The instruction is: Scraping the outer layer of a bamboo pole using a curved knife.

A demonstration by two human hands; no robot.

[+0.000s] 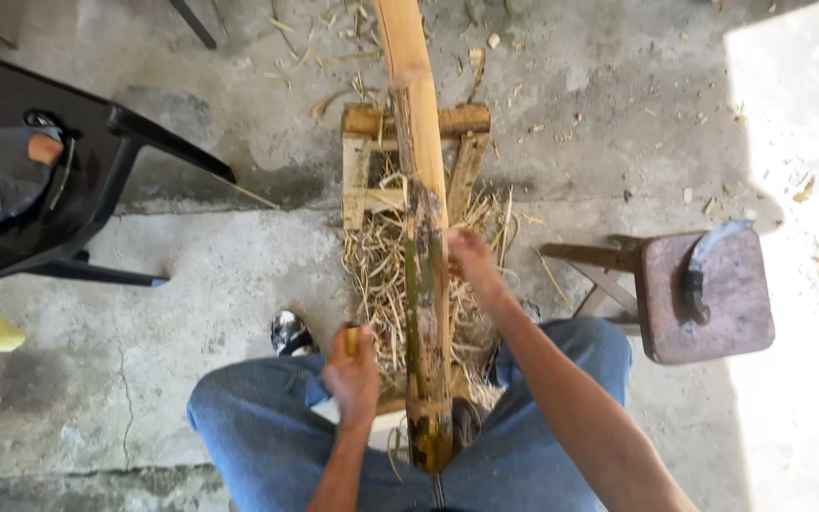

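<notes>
I look down at a long, thick bamboo pole (424, 246), tan at the far end and green-brown near me. Its long axis runs straight away from my lap, resting on a low wooden trestle (364, 123) heaped with pale shavings. My left hand (353, 374), just left of the pole, has its fingers clamped round a short yellow-handled tool (353, 338). My right hand (466, 258) rests against the pole's right side, fingers curled together. A curved knife (703, 270) lies on a brown stool (741, 322) to my right.
</notes>
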